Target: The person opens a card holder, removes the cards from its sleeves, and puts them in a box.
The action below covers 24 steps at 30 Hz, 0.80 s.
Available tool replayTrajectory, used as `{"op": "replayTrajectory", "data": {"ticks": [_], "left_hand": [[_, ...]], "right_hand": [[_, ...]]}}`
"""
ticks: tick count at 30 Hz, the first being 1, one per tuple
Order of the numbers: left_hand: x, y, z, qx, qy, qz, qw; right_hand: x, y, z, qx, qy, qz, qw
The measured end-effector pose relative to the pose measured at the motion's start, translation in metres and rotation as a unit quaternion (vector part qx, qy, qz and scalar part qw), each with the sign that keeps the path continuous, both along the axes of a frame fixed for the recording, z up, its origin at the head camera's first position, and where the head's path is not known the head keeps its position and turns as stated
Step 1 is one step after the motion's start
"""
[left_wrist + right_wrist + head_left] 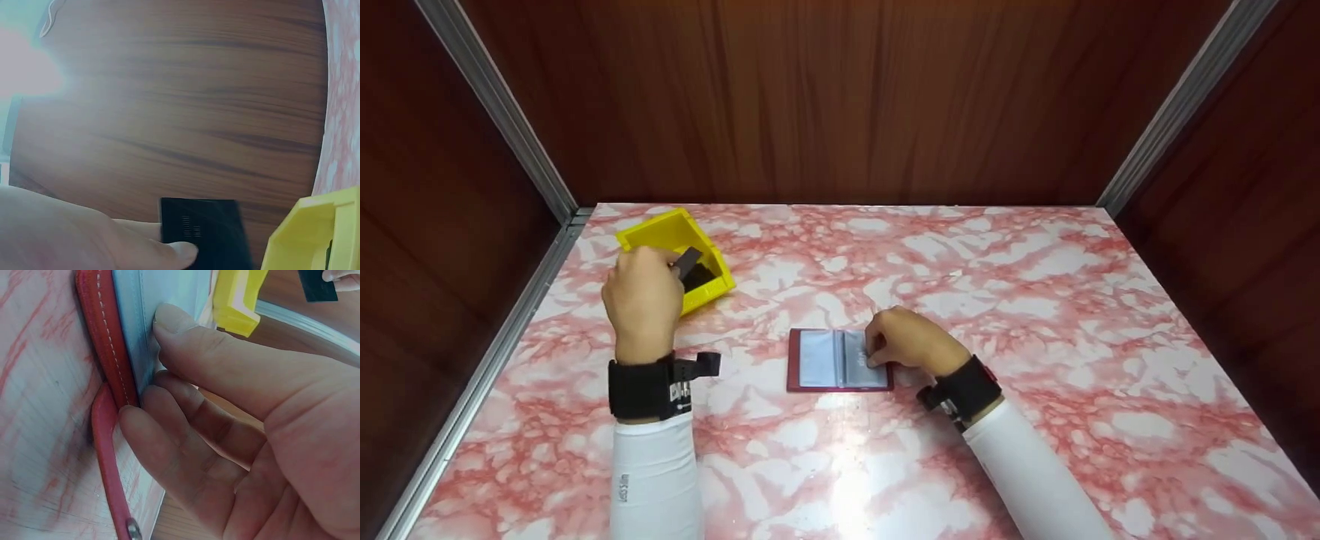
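A black card [208, 230] with small pale print is pinched between the thumb and fingers of my left hand [643, 296]. That hand is over the near left side of a yellow bin [716, 289], which has dark pieces inside. To the right lies a red card holder [793, 361], open flat with clear plastic sleeves [817, 360] on both sides. My right hand [911, 339] pinches the right-hand sleeves at their outer edge, thumb on top. In the right wrist view, a red strap [107, 450] with a metal snap extends from the holder.
The pink-and-white marbled table [1012, 465] is bounded by brown wood-grain panels [840, 97] at the back and both sides. Grey metal rails [502, 97] run along the corners. Each wrist wears a black strap [639, 390] with a small camera.
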<state>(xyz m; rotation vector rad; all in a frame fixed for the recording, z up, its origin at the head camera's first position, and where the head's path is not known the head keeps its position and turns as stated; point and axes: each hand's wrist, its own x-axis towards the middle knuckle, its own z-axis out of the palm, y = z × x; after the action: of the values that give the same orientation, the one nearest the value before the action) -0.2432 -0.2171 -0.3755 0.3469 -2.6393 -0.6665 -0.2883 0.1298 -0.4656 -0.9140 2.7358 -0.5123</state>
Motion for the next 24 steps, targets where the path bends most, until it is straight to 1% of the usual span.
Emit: {"op": "replayTrajectory", "data": {"ticks": [2,4,8,11,15,20,24], "left_hand": [[-0.004,-0.002,-0.004,0.000,0.028,0.005,0.9996],[-0.009,-0.004,-0.009,-0.005,0.047,0.005,0.9989],[-0.020,-0.006,-0.021,-0.013,0.058,-0.003,0.9982],[-0.029,-0.009,-0.030,-0.010,0.055,-0.009,0.9984],[-0.038,-0.014,-0.042,-0.007,0.041,-0.013,0.9991],[-0.047,-0.017,-0.052,-0.010,0.027,-0.018,0.9994],[-0.055,-0.015,-0.059,-0.018,0.021,-0.029,0.9992]], "right_hand": [[0.000,0.000,0.000,-0.002,-0.003,-0.003,1.000],[0.000,0.000,0.001,-0.004,-0.007,-0.006,1.000],[0.000,-0.001,0.001,-0.006,-0.014,-0.012,1.000],[-0.001,-0.003,0.000,-0.005,-0.015,-0.012,1.000],[-0.002,-0.003,-0.002,-0.004,-0.017,-0.010,1.000],[-0.002,-0.001,-0.002,-0.006,-0.011,0.000,1.000],[-0.002,0.000,-0.001,-0.006,-0.008,-0.001,1.000]]}}
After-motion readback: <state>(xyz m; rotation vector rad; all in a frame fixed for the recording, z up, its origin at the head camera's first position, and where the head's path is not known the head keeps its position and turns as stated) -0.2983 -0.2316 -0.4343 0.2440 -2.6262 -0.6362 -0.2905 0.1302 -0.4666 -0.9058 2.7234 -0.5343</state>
